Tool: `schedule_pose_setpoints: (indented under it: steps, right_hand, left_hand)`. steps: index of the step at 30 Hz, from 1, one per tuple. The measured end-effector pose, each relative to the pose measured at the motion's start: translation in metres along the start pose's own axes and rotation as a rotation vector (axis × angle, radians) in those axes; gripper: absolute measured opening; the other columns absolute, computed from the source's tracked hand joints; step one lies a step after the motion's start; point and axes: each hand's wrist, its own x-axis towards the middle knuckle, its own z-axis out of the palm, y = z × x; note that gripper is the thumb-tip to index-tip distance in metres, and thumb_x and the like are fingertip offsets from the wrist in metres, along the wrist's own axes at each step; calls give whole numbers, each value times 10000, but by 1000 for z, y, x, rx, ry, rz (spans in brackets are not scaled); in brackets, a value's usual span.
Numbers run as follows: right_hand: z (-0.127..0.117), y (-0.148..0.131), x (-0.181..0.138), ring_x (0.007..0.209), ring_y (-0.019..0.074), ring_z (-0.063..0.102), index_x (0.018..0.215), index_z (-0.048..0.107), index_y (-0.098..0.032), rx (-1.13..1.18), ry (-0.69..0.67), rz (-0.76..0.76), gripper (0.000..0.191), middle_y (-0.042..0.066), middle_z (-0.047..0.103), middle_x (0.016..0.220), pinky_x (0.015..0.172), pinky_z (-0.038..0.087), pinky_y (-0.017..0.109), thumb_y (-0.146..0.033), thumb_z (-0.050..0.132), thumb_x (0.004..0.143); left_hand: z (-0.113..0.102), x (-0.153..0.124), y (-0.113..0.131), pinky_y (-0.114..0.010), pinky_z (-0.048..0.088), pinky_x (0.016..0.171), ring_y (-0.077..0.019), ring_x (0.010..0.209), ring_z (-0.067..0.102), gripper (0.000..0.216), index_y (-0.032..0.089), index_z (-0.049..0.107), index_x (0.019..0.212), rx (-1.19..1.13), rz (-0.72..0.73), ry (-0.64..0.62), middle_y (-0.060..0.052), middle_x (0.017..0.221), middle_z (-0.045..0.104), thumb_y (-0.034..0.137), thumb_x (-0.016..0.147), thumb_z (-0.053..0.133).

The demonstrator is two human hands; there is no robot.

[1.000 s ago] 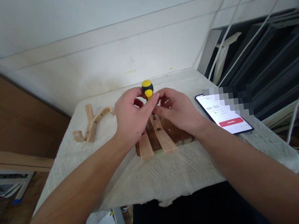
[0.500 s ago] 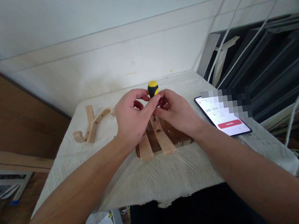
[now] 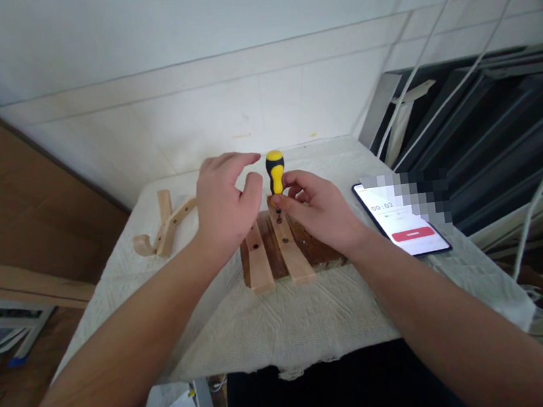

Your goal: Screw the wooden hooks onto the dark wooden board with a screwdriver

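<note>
White tiled wall, cloth-covered desk [image 3: 315,317]. Your right hand [image 3: 320,214] fingers pinch the screwdriver [image 3: 275,170] low on its handle; it stands upright on the wooden block [image 3: 278,255] mid-desk. Your left hand [image 3: 225,206] fingers are spread open just beside the handle, holding nothing. Phone [image 3: 405,220] right, wooden hook [image 3: 165,226] left.

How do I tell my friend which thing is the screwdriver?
Start at the cloth-covered table and find, in the middle, the dark wooden board with two pale slats. Upright on the right slat's far end, pinched low by the right hand, stands the screwdriver. Only it has a yellow-and-black handle.
</note>
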Motion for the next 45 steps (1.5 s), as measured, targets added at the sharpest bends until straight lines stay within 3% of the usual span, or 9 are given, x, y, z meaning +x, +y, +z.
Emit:
schedule_pose_setpoints:
  steps: [3,6,15,23,29,34,37,41,45]
  right_hand:
    - [0,0,0,718,137,582,997,642,-196,27,-11,-23,210,25,669,913,629,465,288,-299,621,815]
    - [-1,-1,0,736,145,600,1004,648,-194,42,-23,-25,210,31,681,917,680,485,305,-291,616,820]
    - [-1,1,0,719,149,604,998,666,-206,43,-10,-32,218,29,693,910,677,494,314,-309,633,808]
    - [-2,-1,0,719,154,607,983,679,-209,49,-11,-36,204,22,694,881,665,492,314,-291,639,801]
    - [-1,0,1,719,151,611,974,676,-202,59,-12,-36,197,24,697,890,672,492,313,-289,642,800]
    - [-1,2,1,736,149,612,1004,667,-204,45,-10,-15,229,26,693,908,682,484,312,-302,652,797]
    - [-1,1,2,739,143,603,983,660,-201,53,-25,-13,203,22,685,903,668,475,301,-288,642,800]
    - [-2,-1,2,708,134,576,898,633,-193,37,-18,-4,148,4,653,825,619,450,279,-288,647,784]
    - [-1,-2,3,701,136,563,863,609,-190,32,17,22,154,1,631,796,594,434,273,-282,664,754]
  left_hand:
    - [0,5,-5,-354,469,930,-202,945,647,308,190,740,929,53,21,-212,-38,958,742,122,774,483]
    - [2,6,-8,-322,500,823,-202,852,670,285,185,757,919,38,-36,-361,-48,905,755,172,786,505]
    - [3,9,-12,-260,483,651,-172,694,658,229,159,763,813,-21,-89,-428,-42,759,747,282,785,572]
    - [4,5,-10,-272,466,642,-172,671,636,238,157,752,819,94,-57,-378,-62,775,742,237,764,535]
    - [7,3,-11,-272,480,659,-162,679,628,218,160,733,804,15,-112,-353,-36,756,729,232,773,529]
    - [10,1,-12,-277,506,764,-150,788,643,239,193,691,826,-182,-177,-32,-19,830,723,224,863,457]
    - [7,-2,-6,-301,508,769,-154,814,633,204,216,649,882,-301,-97,90,-27,883,705,335,902,484]
    - [5,-6,5,-286,484,661,-128,704,587,238,220,588,892,-273,7,68,3,806,652,392,771,699]
    - [6,-7,9,-250,456,612,-99,661,558,215,199,569,857,-220,12,36,27,764,628,290,744,727]
